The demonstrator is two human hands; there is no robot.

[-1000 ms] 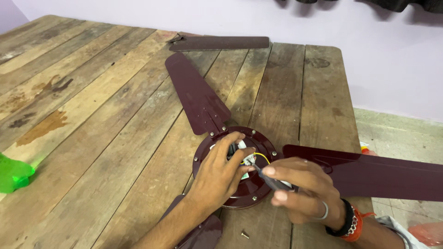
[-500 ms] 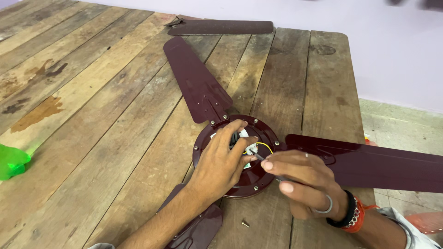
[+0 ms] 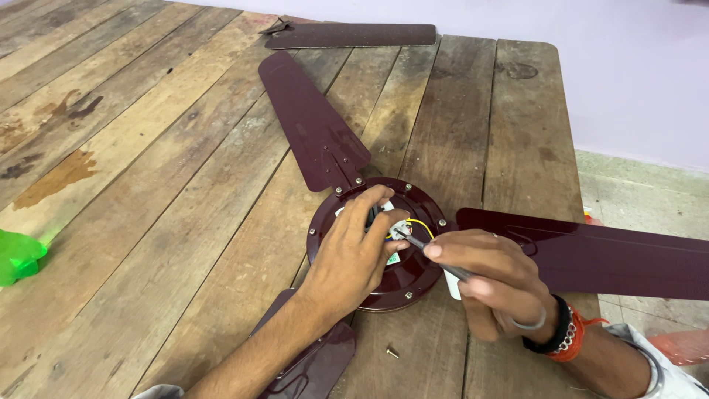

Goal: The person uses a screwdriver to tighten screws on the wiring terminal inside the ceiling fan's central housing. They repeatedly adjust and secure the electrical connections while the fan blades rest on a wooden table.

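Note:
A maroon ceiling fan lies on a wooden table, its round motor housing (image 3: 413, 277) in the middle and blades reaching out. My left hand (image 3: 354, 255) rests on the housing, fingers pinching the wires and white part at its centre (image 3: 401, 227). My right hand (image 3: 491, 284) grips a screwdriver (image 3: 413, 240) whose metal shaft points into that centre. A yellow wire (image 3: 422, 224) loops beside the tip.
One blade (image 3: 314, 129) runs up-left, another (image 3: 591, 255) reaches right past the table edge, a third (image 3: 314, 366) lies under my left forearm. A loose blade (image 3: 354, 35) lies at the far edge. A small screw (image 3: 392, 353) sits near the housing. A green object (image 3: 18, 257) is at left.
My right hand has shifted its grip and brought the screwdriver tip closer into the hub centre. My left hand stays on the housing. The view has drifted slightly.

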